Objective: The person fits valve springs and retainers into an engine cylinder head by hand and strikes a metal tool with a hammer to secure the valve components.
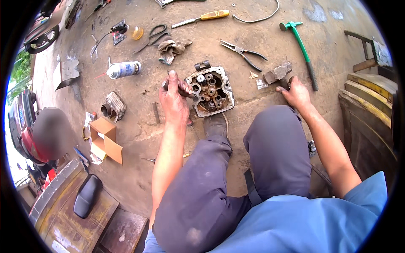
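- The left hand (175, 105) is curled round a dark, rusty rod (164, 85), its thumb pointing away from the person, just beside a metal engine head (211, 91).
- That engine head lies on the floor (261, 27), open side up, between the two hands but nearer the left one, with springs and round fittings showing inside (brown and grimy, most of them).
- A shoe (215, 125) stands at the near edge of the engine head.
- The right hand (298, 93) is closed beside a blocky, rusty metal piece (278, 73); I cannot tell how much of what it grips belongs to that piece.
- Beyond it, to the right, lies a green hammer (301, 44) with a dark grip.
- Pliers (241, 51) lie with their handles parted, farther off than the engine head.
- A yellow-handled screwdriver (214, 15) lies farther still.
- To the left are a spray can (125, 69) on its side, dark scissors (156, 37) near a crumpled rag (175, 46), a finned metal part (115, 105) and an open cardboard box (103, 130).
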`<state>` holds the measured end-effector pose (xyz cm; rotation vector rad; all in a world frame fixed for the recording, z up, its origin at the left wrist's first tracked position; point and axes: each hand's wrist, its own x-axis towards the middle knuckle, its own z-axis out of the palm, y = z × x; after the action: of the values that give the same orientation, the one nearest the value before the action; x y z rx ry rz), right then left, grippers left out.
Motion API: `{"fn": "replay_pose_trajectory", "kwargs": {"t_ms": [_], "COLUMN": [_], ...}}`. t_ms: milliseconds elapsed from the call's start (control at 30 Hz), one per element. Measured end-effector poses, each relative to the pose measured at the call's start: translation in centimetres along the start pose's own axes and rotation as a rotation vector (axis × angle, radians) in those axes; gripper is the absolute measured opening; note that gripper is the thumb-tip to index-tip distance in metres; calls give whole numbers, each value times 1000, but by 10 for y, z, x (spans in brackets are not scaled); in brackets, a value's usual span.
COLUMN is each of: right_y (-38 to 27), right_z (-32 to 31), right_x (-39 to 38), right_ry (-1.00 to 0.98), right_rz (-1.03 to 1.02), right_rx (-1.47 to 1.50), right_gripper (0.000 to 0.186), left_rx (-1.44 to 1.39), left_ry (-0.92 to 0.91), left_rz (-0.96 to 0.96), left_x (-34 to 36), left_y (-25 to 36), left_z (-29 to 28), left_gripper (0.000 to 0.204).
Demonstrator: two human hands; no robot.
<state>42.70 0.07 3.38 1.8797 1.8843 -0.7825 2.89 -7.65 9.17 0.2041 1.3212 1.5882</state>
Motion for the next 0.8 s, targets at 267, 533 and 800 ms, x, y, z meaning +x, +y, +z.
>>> {"fn": "replay_pose_trajectory", "kwargs": {"t_ms": [267,533,800], "right_y": [-1,5,23], "right_z": [24,20,32], "right_x": [18,9,21], "right_ry": [-87,-114,21], "right_rz": [-103,-104,-242], "right_rx": [-347,-388,-300], "right_gripper": [69,74,68], "left_rx": [97,98,33], "left_ry": [-187,-173,-176], "left_rz": [-41,21,68], "left_x": [48,72,104], "left_y": [-15,-28,-37], "left_z": [17,22,11], "left_gripper": [43,45,39]}}
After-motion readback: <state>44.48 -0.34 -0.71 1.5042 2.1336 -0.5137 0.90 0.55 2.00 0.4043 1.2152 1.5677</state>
